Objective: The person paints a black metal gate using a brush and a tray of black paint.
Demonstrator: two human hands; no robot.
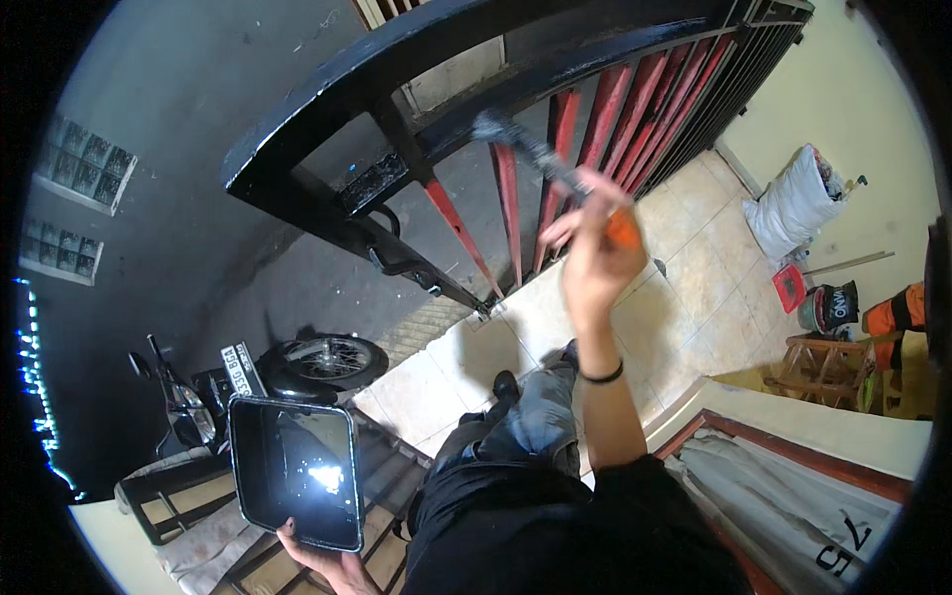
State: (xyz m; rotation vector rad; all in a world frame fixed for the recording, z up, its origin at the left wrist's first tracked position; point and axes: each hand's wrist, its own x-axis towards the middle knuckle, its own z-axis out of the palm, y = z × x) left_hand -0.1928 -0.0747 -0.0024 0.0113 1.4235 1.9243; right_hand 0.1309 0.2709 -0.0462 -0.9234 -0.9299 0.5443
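My right hand [599, 245] grips a paintbrush [539, 152] with an orange handle end; motion blurs it. The dark bristles are close to the upper rail of a metal gate [297, 134], but whether they touch it I cannot tell. Black coats the gate's frame and top rail, while several of its bars [506, 201] are red with dark patches. At the lower left, my left hand [323, 558] holds a rectangular black tray [294, 476] by its near edge. Glossy dark liquid in the tray reflects a bright light.
A motorcycle [320, 364] stands beyond the gate at left. Below the tray is a metal rack or gate section [178, 513] with cloth. Along the right wall are a stuffed white sack [796, 201], a red dustpan [788, 288], a bucket [818, 309] and a wooden stool [818, 368].
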